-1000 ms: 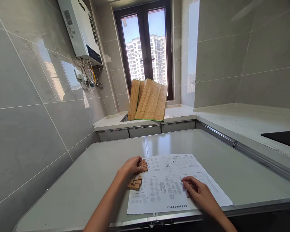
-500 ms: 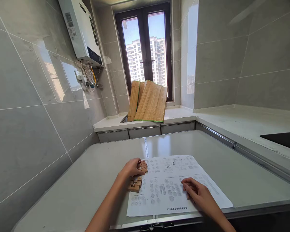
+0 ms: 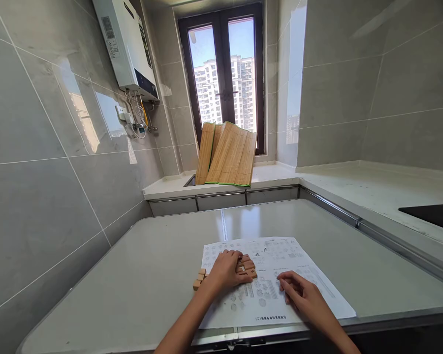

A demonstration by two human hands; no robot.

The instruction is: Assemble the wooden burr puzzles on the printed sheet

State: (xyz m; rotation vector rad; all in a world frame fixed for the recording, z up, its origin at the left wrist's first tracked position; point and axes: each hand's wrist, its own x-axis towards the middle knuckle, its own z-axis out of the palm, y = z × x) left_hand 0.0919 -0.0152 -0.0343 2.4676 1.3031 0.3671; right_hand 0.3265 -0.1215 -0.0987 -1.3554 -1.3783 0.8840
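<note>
I am standing in a home kitchen, with grey tiled walls (image 3: 40, 196), a wall-mounted water heater (image 3: 127, 46), pale countertops (image 3: 372, 187), a black cooktop (image 3: 433, 215) and a window (image 3: 225, 73) facing apartment towers.

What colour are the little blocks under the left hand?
Light tan wood: the wooden blocks, clearest in the head view.

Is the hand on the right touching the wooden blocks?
Apart. In the head view the right hand lies flat on the printed sheet, with bare paper showing between it and the wooden blocks, which sit under the left hand.
</note>
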